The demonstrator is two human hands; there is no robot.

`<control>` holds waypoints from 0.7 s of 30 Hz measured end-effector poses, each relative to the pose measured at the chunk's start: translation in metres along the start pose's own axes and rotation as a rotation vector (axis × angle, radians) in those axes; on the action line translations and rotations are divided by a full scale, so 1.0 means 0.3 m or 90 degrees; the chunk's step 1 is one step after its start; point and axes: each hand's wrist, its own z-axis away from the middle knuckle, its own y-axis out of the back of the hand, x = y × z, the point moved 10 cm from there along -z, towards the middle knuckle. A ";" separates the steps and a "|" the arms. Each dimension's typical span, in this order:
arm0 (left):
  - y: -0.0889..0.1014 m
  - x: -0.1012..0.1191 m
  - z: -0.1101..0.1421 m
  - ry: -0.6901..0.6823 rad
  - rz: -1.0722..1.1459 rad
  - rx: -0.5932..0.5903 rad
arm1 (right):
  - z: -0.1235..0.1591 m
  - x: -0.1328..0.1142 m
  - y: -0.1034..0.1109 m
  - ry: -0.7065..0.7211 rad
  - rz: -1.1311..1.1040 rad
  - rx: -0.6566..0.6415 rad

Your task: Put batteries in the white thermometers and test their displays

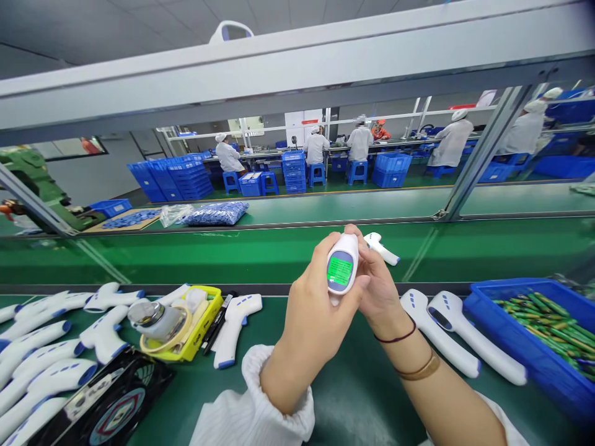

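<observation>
Thermometer (343,263) is sitting between my two hands, held up over the bench with its lit green display (339,271) tilted toward my face. My left hand (316,313) is cupping it from below and my right hand (383,291) is closing on it from the far side, the fingers (357,235) curled together rather than spread. I cannot tell exactly which fingertips are pinching it, because the handle is hidden inside my grip.

The smooth plastic could slip if my grip eases or my palms are damp, and it would then drop onto the green bench mat (353,396), perhaps striking the two thermometers (446,328) lying just beyond my right wrist or the blue crate (525,353) of green-wrapped cells. A spare thermometer (235,328) and black marker pens (216,325) are lying just beyond my left hand, where a careless elbow swing could catch them.

My forearms are rising from the lower edge and converging, with both wrists bent inward. My left arm is covered by a white cuff (274,384), while my right forearm (441,396) is bare, wearing two bracelets.
</observation>
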 end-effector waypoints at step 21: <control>0.012 -0.075 0.012 0.120 0.001 0.034 | 0.019 0.005 -0.030 0.015 0.088 -0.140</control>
